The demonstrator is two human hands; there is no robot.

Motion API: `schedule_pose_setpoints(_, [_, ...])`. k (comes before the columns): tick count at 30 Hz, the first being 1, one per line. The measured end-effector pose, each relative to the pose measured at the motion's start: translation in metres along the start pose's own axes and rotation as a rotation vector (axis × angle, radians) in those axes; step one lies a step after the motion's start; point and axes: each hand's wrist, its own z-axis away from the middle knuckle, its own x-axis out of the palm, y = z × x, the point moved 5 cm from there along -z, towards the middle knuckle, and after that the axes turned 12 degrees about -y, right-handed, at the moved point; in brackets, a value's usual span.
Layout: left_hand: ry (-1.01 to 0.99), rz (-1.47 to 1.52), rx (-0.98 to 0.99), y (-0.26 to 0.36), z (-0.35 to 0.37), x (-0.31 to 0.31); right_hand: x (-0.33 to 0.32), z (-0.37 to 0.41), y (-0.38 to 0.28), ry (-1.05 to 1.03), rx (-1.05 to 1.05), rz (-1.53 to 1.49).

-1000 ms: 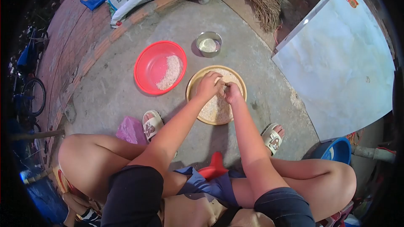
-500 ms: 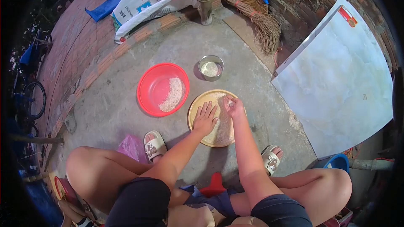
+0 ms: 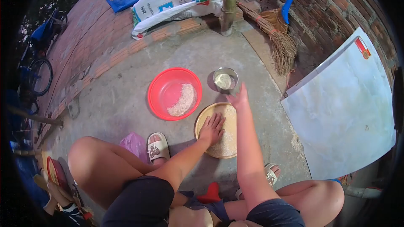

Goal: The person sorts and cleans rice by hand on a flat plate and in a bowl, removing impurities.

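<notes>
Fingers spread, my left hand (image 3: 212, 129) lies flat on a round yellowish tray (image 3: 199, 131) with pale, rice-like grains scattered over it. My right hand (image 3: 239, 97) is raised beyond the tray's far edge, close to a small metal bowl (image 3: 236, 77) holding whitish grains. Its fingers are stretched apart, and I see nothing held in them. My right forearm hides the tray's right side. Left of the metal bowl stands a red plastic basin (image 3: 153, 101), with a heap of pale grains (image 3: 183, 101) along its right side.
A pink plastic bag (image 3: 134, 146) lies by my left sandal (image 3: 158, 146). Ahead are a printed feed sack (image 3: 176, 2), a post (image 3: 229, 4) and a straw broom (image 3: 277, 44). A large pale sheet (image 3: 341, 113) leans at right. Another person's leg shows at lower left.
My right hand has moved off the tray toward the metal bowl, and its closed fingers have spread. My left hand stays flat on the tray. The whole view has shifted slightly.
</notes>
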Motion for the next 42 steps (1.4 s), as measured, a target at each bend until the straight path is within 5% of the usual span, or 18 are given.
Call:
schedule_pose_setpoints(3, [0.021, 0.058, 0.029, -0.001, 0.001, -0.001, -0.070, 0.002, 0.029, 0.122, -0.515, 0.446])
schedule_pose_setpoints(5, [0.030, 0.050, 0.026, -0.002, -0.003, -0.005, -0.088, 0.040, 0.042, 0.289, -0.622, 0.978])
schedule_pose_setpoints(6, [0.029, 0.044, 0.026, -0.003, -0.002, -0.006, -0.098, 0.047, 0.050, 0.280, -0.623, 0.977])
schedule_pose_setpoints(8, [0.045, 0.070, 0.030, -0.003, 0.003, -0.006, -0.090, 0.071, 0.064, 0.090, -1.000, 1.538])
schedule_pose_setpoints(17, [0.246, 0.407, 0.012, -0.018, -0.020, -0.030, -0.101, 0.125, 0.095, -0.226, -0.951, 1.745])
schedule_pose_setpoints(19, [0.050, 0.822, -0.331, -0.017, -0.010, -0.060, -0.101, 0.137, 0.107, -0.449, -0.928, 1.713])
schedule_pose_setpoints(21, [0.143, 0.973, -0.256, -0.032, -0.026, -0.031, -0.109, 0.140, 0.117, -0.467, -0.979, 1.721])
schedule_pose_setpoints(23, [0.221, 1.603, -0.303, -0.039, -0.032, -0.014, -0.120, 0.134, 0.127, -0.563, -0.829, 1.673])
schedule_pose_setpoints(26, [0.154, 1.707, -0.486, -0.040, -0.031, -0.008, -0.120, 0.121, 0.119, -0.462, -0.835, 1.601])
schedule_pose_setpoints(29, [0.064, 1.844, -0.578, -0.041, -0.026, 0.009, -0.108, 0.110, 0.102, 0.007, -0.861, 1.252])
schedule_pose_setpoints(31, [-0.096, 2.094, -0.563, -0.035, -0.029, 0.032, -0.076, 0.125, 0.086, -0.093, -0.912, 1.018])
schedule_pose_setpoints(33, [-0.183, 2.292, -0.531, -0.028, -0.039, 0.034, -0.052, 0.124, 0.082, -0.236, -0.882, 1.150])
schedule_pose_setpoints(35, [-0.062, 2.267, -0.363, -0.031, -0.038, 0.015, -0.047, 0.125, 0.073, -0.287, -0.843, 1.256])
schedule_pose_setpoints(38, [0.132, 2.463, -0.572, -0.051, -0.032, 0.014, -0.052, 0.147, 0.052, -0.056, -1.126, 1.372])
schedule_pose_setpoints(42, [0.191, 2.451, -0.643, -0.071, -0.017, 0.015, -0.110, 0.140, 0.080, -0.204, -1.056, 1.715])
